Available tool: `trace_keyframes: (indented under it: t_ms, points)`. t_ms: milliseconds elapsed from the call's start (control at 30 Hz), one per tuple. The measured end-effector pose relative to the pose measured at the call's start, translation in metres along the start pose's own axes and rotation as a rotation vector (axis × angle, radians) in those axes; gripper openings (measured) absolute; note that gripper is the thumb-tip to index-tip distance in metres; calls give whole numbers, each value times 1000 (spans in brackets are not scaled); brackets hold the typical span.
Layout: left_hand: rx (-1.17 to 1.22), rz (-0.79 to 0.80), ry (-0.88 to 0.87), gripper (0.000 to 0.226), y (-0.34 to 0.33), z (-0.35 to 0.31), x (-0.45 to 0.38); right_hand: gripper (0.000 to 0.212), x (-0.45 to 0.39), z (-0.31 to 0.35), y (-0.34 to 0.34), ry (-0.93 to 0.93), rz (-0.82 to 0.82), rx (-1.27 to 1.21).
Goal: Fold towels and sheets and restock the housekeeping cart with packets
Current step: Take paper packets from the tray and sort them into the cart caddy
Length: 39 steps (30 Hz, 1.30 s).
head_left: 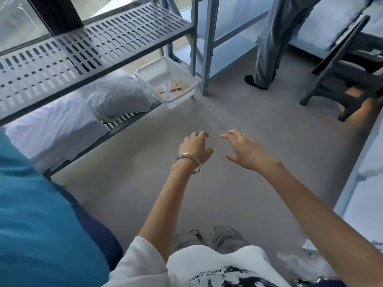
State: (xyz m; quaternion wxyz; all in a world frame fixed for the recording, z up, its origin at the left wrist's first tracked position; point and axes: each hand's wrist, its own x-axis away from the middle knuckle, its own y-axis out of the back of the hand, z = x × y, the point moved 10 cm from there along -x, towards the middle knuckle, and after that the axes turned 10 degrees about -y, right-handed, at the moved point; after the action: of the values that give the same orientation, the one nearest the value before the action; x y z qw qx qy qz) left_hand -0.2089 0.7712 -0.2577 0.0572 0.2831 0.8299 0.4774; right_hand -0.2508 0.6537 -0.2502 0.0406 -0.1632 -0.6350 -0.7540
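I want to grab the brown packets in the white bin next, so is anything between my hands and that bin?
Nothing visible blocks the way. Both the left hand and the right hand hover empty over bare floor, which runs uninterrupted to the white bin. The upper slatted shelf overhangs only the bin's far-left rim.

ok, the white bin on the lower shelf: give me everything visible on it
The white bin is a rectangular open-topped tub, plastic by the look, with a rolled rim and slightly tapered walls. It sits upright at the far end of the lower slotted shelf, beside a grey pillow whose edge appears to touch its near side. It is mostly empty: a few tan packets lie scattered flat on its bottom. No hand touches it.
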Motion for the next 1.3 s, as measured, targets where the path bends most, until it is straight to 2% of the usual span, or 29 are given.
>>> trace_keyframes:
  t_ms: [300,700,1000,1300]
  points:
    - [52,50,59,48,14,38,-95,64,-116,-9,10,63,51,7]
    - [-38,31,173,51,59,71,-268,67,-311,-55,83,244,87,129]
    - [-49,103,244,54,60,130,-352,69,-426,-25,84,370,150,166]
    - [-33,129,237,54,77,189,-452,70,-552,4,89,368,174,122]
